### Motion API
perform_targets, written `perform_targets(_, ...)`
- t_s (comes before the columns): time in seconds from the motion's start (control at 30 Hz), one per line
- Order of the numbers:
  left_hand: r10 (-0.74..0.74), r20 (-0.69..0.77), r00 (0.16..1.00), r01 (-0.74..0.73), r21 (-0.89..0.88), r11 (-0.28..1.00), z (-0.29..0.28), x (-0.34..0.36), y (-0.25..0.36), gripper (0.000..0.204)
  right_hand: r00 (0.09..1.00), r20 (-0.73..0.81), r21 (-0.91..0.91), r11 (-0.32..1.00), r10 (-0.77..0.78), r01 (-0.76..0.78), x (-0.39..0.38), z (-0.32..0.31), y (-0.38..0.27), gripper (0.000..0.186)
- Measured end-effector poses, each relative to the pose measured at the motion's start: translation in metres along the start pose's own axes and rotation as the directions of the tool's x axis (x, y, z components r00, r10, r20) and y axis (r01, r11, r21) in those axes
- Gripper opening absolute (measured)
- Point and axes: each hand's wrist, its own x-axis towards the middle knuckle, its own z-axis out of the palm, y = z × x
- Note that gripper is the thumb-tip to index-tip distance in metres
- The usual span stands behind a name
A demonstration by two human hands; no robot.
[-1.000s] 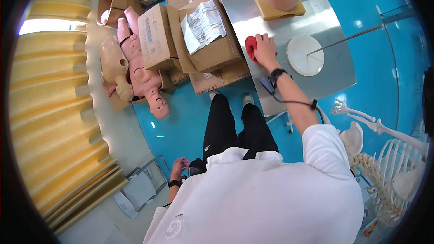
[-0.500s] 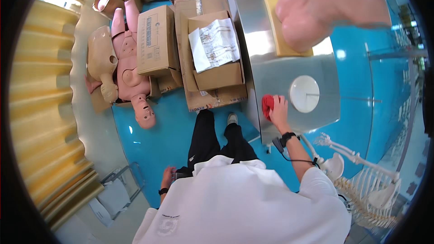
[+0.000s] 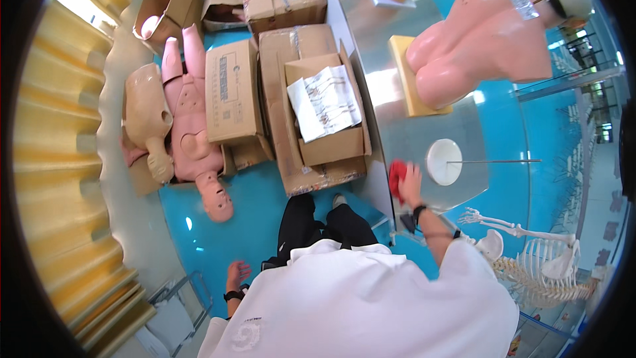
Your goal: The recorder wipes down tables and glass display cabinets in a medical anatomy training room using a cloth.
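My right hand is closed over a crumpled red cloth, pressing it to the shiny metal table by its left edge. Just right of the fingers stands a round white base with a thin metal rod rising from it. My left hand hangs low at my left side, its fingers spread and nothing in them. Farther along the table, a pink torso model is mounted on a yellow board.
Cardboard boxes line the left of the table, one topped by a printed white sheet. A pink mannequin lies beside a tan torso. A skeleton model is at the right. Yellow curtains hang at far left.
The view has shifted, so the table and boxes appear lower and more of the torso model shows. My left hand has come away from my hip. My right hand stays on the cloth.
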Motion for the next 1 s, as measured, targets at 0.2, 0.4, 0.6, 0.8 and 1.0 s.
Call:
perform_targets(0.2,0.179,-0.003,0.984,-0.179,0.039,0.983,0.009,0.044,0.047,0.031,0.977,0.170,0.008,0.992,0.126,-0.129,-0.134,-0.031,0.053,0.048)
perform_targets(0.4,0.156,0.103,0.982,-0.155,-0.016,0.988,-0.008,0.049,0.028,0.030,0.996,0.086,-0.028,1.000,0.005,-0.002,-0.046,-0.024,0.026,0.043)
perform_targets(0.6,0.309,0.265,0.913,-0.404,0.491,0.772,0.031,0.034,0.067,0.029,0.987,-0.150,-0.014,0.998,0.053,-0.055,0.070,-0.013,-0.022,0.031)
perform_targets(0.8,0.414,0.480,0.773,-0.634,0.588,0.502,0.140,0.048,0.209,0.025,0.967,-0.253,0.068,0.998,0.028,-0.011,0.071,-0.015,-0.022,0.033)
perform_targets(1.0,0.454,0.778,0.434,-0.861,0.506,-0.045,0.358,-0.021,0.304,0.033,0.951,-0.307,0.165,0.986,0.024,0.028,-0.016,-0.034,0.040,0.036)
